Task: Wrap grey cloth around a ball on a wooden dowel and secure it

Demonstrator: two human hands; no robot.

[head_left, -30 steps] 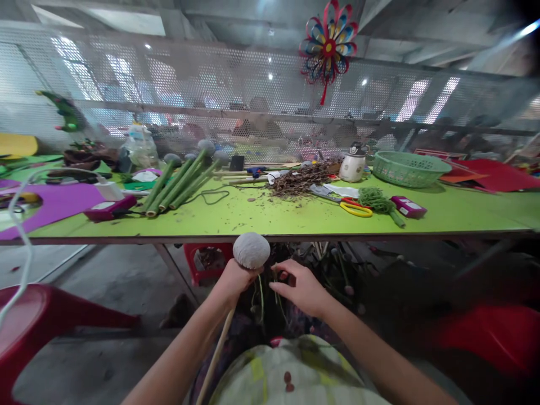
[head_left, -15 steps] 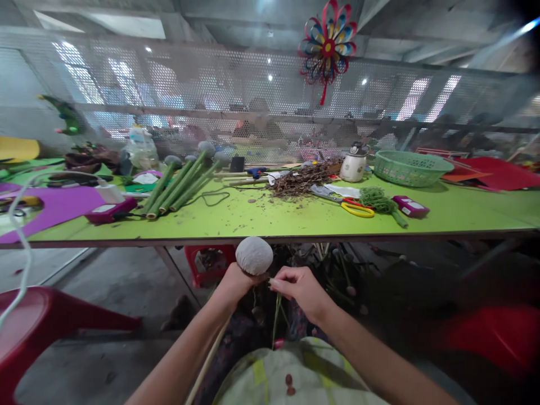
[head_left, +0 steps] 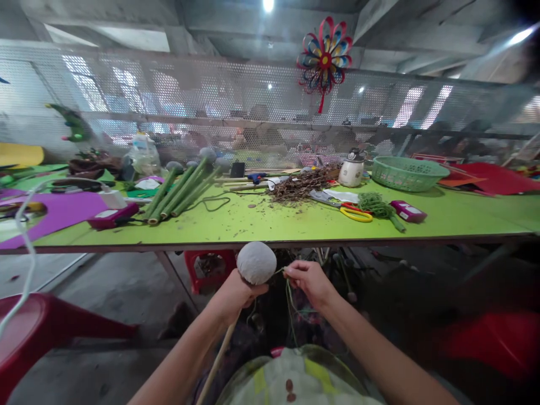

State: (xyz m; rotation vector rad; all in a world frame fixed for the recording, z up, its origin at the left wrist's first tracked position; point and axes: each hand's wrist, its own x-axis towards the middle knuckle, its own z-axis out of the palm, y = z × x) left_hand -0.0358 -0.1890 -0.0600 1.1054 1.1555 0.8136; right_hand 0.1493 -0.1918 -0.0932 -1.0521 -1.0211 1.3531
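Observation:
A stick (head_left: 218, 360) topped with a grey cloth-covered ball (head_left: 257, 262) is held in my left hand (head_left: 234, 293), which is closed around it just beneath the ball. The stick slants down toward my lap. To the right of the ball, my right hand (head_left: 310, 282) pinches a thin green string (head_left: 289, 304) between thumb and fingertips. A short stretch of the string runs from the pinch to the underside of the ball, and its loose length hangs down toward my lap. Where the string meets the stick is hidden behind the ball and my left hand.
On the green table (head_left: 236, 225) lie green-wrapped sticks with grey ball heads (head_left: 181, 188), dry twigs (head_left: 299, 184), yellow-handled scissors (head_left: 356, 214), tangled green string (head_left: 374, 205) and a green basket (head_left: 409, 174). Red stools (head_left: 37, 332) stand on the floor. The table edge lies just beyond the ball.
My right hand has moved to the right, away from the ball, drawing the string out between them. The ball and my left hand have shifted slightly right and down in view.

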